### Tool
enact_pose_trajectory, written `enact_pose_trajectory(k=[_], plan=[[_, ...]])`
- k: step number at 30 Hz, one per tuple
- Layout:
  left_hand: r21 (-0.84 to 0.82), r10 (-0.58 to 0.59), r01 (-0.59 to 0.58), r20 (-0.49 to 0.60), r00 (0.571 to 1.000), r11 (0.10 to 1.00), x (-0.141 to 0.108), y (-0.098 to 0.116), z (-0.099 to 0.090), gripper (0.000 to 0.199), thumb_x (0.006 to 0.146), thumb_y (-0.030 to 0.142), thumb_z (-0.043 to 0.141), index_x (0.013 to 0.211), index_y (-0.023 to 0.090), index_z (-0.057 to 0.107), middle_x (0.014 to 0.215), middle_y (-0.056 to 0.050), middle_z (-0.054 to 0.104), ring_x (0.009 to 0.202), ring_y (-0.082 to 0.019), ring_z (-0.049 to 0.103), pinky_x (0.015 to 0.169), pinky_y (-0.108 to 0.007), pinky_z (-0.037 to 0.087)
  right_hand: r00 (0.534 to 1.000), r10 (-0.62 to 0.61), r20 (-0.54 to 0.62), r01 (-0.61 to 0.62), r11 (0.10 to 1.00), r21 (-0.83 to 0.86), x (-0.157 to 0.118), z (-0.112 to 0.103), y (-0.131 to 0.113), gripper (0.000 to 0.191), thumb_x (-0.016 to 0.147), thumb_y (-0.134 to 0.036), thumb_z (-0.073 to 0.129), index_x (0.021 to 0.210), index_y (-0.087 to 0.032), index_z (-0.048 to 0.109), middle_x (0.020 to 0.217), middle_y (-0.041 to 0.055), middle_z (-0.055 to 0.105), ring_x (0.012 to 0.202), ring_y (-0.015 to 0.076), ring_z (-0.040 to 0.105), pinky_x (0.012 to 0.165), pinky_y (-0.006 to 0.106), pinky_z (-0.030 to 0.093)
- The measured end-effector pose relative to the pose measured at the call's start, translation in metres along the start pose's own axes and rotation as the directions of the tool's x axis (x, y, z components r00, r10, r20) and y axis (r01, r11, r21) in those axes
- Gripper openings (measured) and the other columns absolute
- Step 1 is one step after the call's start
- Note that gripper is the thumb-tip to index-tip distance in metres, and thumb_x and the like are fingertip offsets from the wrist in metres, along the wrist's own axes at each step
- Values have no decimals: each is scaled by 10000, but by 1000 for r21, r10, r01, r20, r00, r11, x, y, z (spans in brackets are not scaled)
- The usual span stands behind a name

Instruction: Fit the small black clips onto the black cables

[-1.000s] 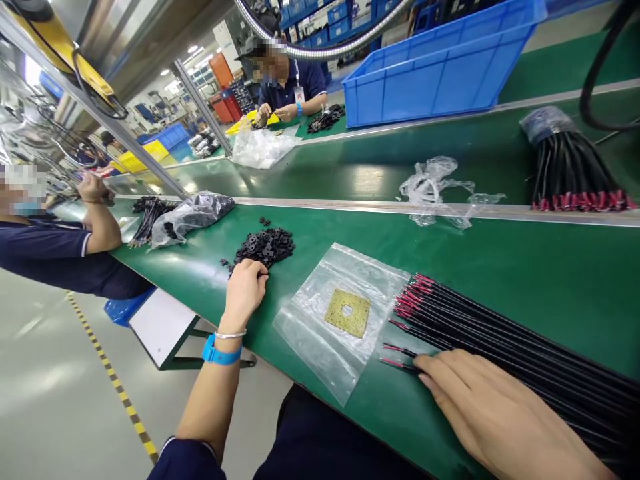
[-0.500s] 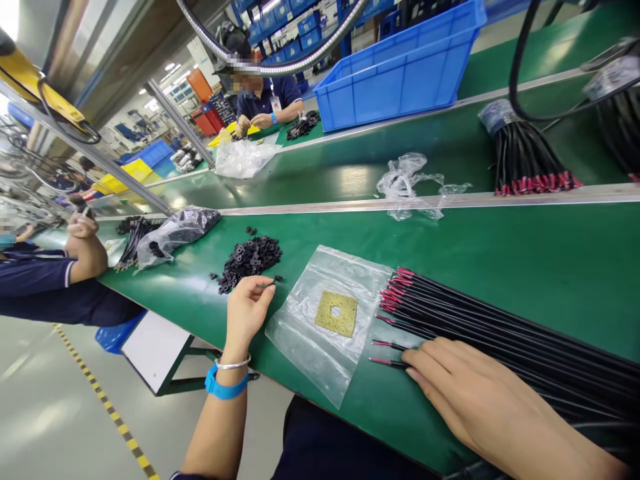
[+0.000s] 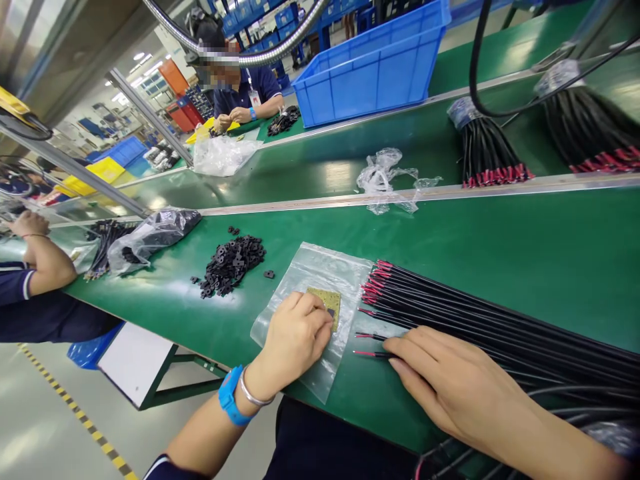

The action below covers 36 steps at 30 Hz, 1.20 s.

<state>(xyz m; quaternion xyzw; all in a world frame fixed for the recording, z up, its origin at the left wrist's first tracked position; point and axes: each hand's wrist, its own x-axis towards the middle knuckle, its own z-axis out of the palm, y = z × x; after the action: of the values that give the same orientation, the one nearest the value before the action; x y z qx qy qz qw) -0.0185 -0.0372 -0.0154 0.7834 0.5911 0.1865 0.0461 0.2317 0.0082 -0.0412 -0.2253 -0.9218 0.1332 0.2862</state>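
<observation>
My left hand (image 3: 299, 333) is over the clear plastic bag (image 3: 327, 373), its fingers closed on a small black part (image 3: 331, 312) at the yellow-green square sponge (image 3: 320, 297). The fingers cover much of the sponge. Right of the bag, my right hand (image 3: 440, 367) pinches a black cable (image 3: 383, 355) near its red-tipped end, beside a second cable (image 3: 370, 336). A row of black cables (image 3: 450, 307) with red ends lies beyond that hand. The pile of small black parts (image 3: 233, 263) sits left of the bag, with a single one (image 3: 269, 274) apart.
Behind a metal rail stands a blue crate (image 3: 370, 73). Crumpled plastic (image 3: 387, 177) lies across the rail, and cable bundles (image 3: 487, 147) are at the back right. A bagged bundle (image 3: 155, 240) is at the left. Two people work at the far and left sides.
My left hand has moved right, from beside the black pile to the sponge, bringing a small black part. My right hand keeps its hold on the cable. The whole view has shifted slightly.
</observation>
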Motion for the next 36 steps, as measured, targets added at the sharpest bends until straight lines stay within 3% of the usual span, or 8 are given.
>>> enact_pose_trajectory(k=[2, 4, 6, 9, 17, 21, 25, 36], plan=[[-156, -101, 95, -27, 995, 983, 0, 4, -1, 82, 867, 155, 581, 837, 191, 649, 934, -82, 679, 910, -235, 608, 816, -397, 505, 999, 4, -41, -2, 999, 41, 1, -4, -1, 154, 949, -166, 459, 984, -165, 609, 808, 42, 615, 695, 160, 566, 642, 304, 430], [-457, -286, 246, -19, 958, 855, -2, 14, 0, 66, 878, 158, 567, 826, 192, 590, 1005, -84, 690, 930, -216, 634, 822, -380, 513, 997, 9, -83, -3, 997, 72, 2, -6, -2, 124, 946, -159, 479, 969, -170, 600, 779, 32, 604, 677, 149, 552, 631, 293, 424], [-745, -453, 357, 82, 887, 564, -4, 29, 3, 94, 907, 201, 551, 815, 190, 536, 1090, -95, 693, 888, -187, 668, 782, -346, 537, 994, 12, -109, -3, 996, 85, 3, -7, -2, 100, 940, -147, 501, 966, -177, 593, 767, 24, 601, 673, 142, 542, 631, 286, 420], [-911, -529, 360, 209, 823, 200, -7, 52, 12, 173, 913, 289, 589, 799, 179, 520, 1106, -105, 705, 802, -153, 685, 752, -316, 561, 991, 12, -130, 0, 995, 96, 2, -6, -2, 85, 931, -135, 526, 976, -175, 584, 771, 20, 605, 680, 137, 535, 646, 280, 429], [-959, -523, 282, 259, 812, -38, -14, 63, 21, 190, 814, 238, 753, 804, 165, 578, 1087, -56, 716, 871, -122, 690, 807, -245, 562, 987, 17, -161, -1, 995, 102, 1, -6, -4, 103, 906, -106, 560, 989, -162, 582, 765, 23, 602, 658, 133, 513, 613, 279, 418], [-933, -458, 334, 358, 814, -137, -15, 69, 25, 380, 669, 127, 863, 945, 193, 612, 992, -42, 750, 857, -106, 699, 809, -200, 546, 991, -27, -131, 47, 987, 152, 2, -12, -6, 132, 881, -98, 558, 995, -162, 578, 743, 19, 578, 657, 142, 499, 606, 284, 415], [-950, -529, 295, 305, 792, -105, -12, 75, 34, 336, 595, 120, 895, 857, 185, 696, 929, -2, 667, 745, -82, 674, 705, -178, 561, 999, 3, -43, 6, 981, 196, 3, -21, 1, 104, 885, -116, 515, 974, -151, 555, 779, 41, 566, 702, 158, 512, 615, 290, 424], [-900, -475, 161, -55, 879, 404, -10, 87, 49, 205, 598, 199, 900, 764, 194, 779, 726, -31, 706, 652, -140, 672, 577, -212, 547, 962, -1, 272, -98, 932, 350, 3, -27, 9, 204, 952, -124, 378, 817, -168, 525, 713, 18, 513, 641, 134, 453, 586, 271, 368]])
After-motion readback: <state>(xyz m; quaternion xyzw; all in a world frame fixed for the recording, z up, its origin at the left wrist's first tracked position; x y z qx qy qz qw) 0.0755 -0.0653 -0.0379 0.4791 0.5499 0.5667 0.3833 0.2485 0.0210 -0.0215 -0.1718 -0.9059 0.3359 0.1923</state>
